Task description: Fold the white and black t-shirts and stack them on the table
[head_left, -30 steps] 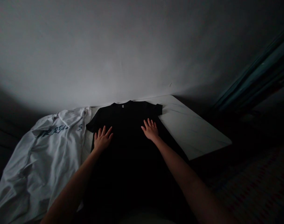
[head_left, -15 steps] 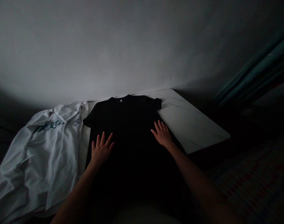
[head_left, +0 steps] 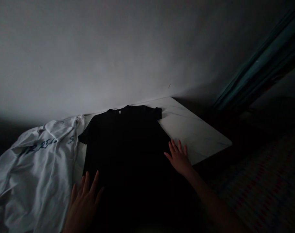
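A black short-sleeved T-shirt [head_left: 128, 145] lies spread out flat, its neckline with a small label toward the wall and its lower part lost in the dark near me. My left hand [head_left: 83, 200] is open with fingers spread, at the shirt's left edge close to the white garment. On the right edge of the shirt, my right hand [head_left: 178, 157] is also open, palm down, fingers apart. Whether either palm presses on the cloth is hard to tell in the dim light.
Under the shirt is a white marbled table [head_left: 193, 129], its right corner showing. A white garment with dark lettering [head_left: 40, 171] hangs over the left side. Behind rises a grey wall [head_left: 125, 55]; a teal curtain-like cloth [head_left: 254, 64] hangs at right, above a patterned fabric [head_left: 258, 187].
Both hands have moved nearer to me and outward, the left farther down than the right. The shirt lies as before; the view has shifted slightly.
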### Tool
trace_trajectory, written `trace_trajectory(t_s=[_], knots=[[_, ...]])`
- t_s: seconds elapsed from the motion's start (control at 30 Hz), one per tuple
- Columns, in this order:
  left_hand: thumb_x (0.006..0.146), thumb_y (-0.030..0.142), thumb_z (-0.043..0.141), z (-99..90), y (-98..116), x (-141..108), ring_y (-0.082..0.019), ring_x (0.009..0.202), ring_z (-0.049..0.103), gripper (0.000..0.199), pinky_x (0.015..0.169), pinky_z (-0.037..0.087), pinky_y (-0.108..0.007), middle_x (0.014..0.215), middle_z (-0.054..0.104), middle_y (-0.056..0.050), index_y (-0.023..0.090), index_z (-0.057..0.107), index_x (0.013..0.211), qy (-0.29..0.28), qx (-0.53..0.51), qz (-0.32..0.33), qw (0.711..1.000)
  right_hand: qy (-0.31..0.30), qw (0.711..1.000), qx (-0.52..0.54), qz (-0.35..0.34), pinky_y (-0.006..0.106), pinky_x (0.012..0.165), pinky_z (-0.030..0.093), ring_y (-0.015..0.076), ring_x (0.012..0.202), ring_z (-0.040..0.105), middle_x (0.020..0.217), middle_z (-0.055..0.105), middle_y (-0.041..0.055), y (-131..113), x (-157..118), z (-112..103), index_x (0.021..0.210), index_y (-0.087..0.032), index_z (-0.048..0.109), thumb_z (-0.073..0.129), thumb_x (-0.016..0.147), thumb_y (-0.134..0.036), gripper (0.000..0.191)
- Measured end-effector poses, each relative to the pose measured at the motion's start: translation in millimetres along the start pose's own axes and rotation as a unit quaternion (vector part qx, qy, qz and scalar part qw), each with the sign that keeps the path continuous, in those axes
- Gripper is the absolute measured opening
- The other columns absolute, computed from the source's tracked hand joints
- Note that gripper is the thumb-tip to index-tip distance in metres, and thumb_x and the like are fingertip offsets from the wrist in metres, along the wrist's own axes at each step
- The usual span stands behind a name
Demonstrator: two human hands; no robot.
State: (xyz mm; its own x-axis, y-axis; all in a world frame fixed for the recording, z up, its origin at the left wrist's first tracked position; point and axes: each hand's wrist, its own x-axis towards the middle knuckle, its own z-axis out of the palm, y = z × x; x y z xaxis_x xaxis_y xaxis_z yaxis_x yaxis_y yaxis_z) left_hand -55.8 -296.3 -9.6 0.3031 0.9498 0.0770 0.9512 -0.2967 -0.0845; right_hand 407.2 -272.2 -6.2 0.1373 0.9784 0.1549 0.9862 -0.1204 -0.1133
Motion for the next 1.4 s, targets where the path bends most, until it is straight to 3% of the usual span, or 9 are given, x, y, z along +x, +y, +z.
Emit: trace_trajectory(t_s=[0.17,0.27,0.37,0.47,0.57,0.73,0.93,1.17,1.4], knots=[[0.094,0.041,0.034,-13.0,32,121,-0.034,0.146,0.033,0.062,0.112,0.035,-0.057,0.155,0.042,-0.014,0.017,0.040,0.151,0.054,-0.035,0.049,0.997,-0.066,0.989,0.066,-0.119,0.049,0.121,0.024,0.0316,0.150,0.022,0.162,0.025,0.0144,-87,77,-3,0.154,-0.010,0.036,0.027,0.102,-0.055,0.069],[0.094,0.030,0.033,-16.3,42,171,-0.033,0.147,0.032,0.058,0.113,0.034,-0.057,0.158,0.037,-0.014,0.016,0.044,0.149,0.060,-0.012,0.080,0.995,-0.075,0.973,0.086,-0.199,0.044,0.123,0.018,0.0258,0.151,0.022,0.163,0.025,0.0093,-101,124,-3,0.154,-0.016,0.037,0.036,0.102,-0.051,0.062],[0.086,0.019,0.040,-10.2,16,180,-0.037,0.149,0.026,0.055,0.113,0.030,-0.060,0.158,0.040,-0.007,0.025,0.061,0.136,0.015,0.075,0.106,0.991,-0.054,0.980,0.086,-0.171,0.043,0.123,0.019,0.0254,0.150,0.024,0.162,0.027,0.0072,-70,148,-3,0.153,-0.020,0.039,0.039,0.102,-0.049,0.058],[0.081,0.021,0.047,-5.8,-14,183,-0.045,0.143,0.034,0.057,0.106,0.037,-0.063,0.154,0.044,-0.011,0.024,0.063,0.136,-0.013,0.138,0.076,0.987,-0.037,0.993,0.070,-0.089,0.043,0.123,0.022,0.0292,0.149,0.026,0.160,0.028,0.0164,-48,155,-1,0.152,-0.008,0.039,0.040,0.102,-0.048,0.064],[0.082,0.020,0.045,-12.6,-7,205,-0.044,0.137,0.042,0.059,0.105,0.038,-0.061,0.150,0.049,-0.015,0.023,0.059,0.139,-0.029,0.142,0.083,0.986,-0.022,0.992,0.076,-0.097,0.045,0.122,0.024,0.0314,0.148,0.028,0.158,0.030,0.0208,-73,167,9,0.149,-0.003,0.041,0.040,0.101,-0.051,0.068],[0.087,0.014,0.033,-15.4,20,259,-0.035,0.148,0.029,0.058,0.115,0.029,-0.056,0.159,0.036,-0.010,0.020,0.061,0.137,-0.007,0.088,0.098,0.991,-0.029,0.967,0.115,-0.227,0.044,0.122,0.024,0.0254,0.149,0.028,0.160,0.032,0.0117,-132,202,26,0.151,-0.014,0.041,0.041,0.101,-0.053,0.063],[0.089,0.032,0.037,9.3,-19,301,-0.042,0.144,0.033,0.058,0.111,0.029,-0.064,0.157,0.039,-0.017,0.019,0.053,0.144,0.022,0.048,-0.020,0.998,-0.030,0.993,0.103,-0.047,0.047,0.123,0.019,0.0338,0.150,0.021,0.160,0.025,0.0220,-118,259,20,0.151,0.000,0.036,0.040,0.101,-0.049,0.070],[0.095,0.038,0.028,9.1,18,384,-0.034,0.146,0.033,0.061,0.112,0.031,-0.059,0.158,0.038,-0.015,0.019,0.040,0.152,0.069,-0.030,0.033,0.997,-0.066,0.974,0.113,-0.184,0.043,0.125,0.015,0.0245,0.152,0.018,0.163,0.023,0.0097,-144,329,39,0.156,-0.012,0.030,0.032,0.103,-0.048,0.064],[0.095,0.049,0.024,27.6,-25,418,-0.038,0.147,0.029,0.078,0.115,0.028,-0.055,0.158,0.028,-0.029,-0.004,0.031,0.151,0.075,-0.038,-0.092,0.992,-0.072,0.988,0.095,-0.100,0.046,0.124,0.014,0.0283,0.152,0.015,0.164,0.017,0.0145,-140,379,45,0.157,-0.007,0.025,0.029,0.102,-0.053,0.071]])
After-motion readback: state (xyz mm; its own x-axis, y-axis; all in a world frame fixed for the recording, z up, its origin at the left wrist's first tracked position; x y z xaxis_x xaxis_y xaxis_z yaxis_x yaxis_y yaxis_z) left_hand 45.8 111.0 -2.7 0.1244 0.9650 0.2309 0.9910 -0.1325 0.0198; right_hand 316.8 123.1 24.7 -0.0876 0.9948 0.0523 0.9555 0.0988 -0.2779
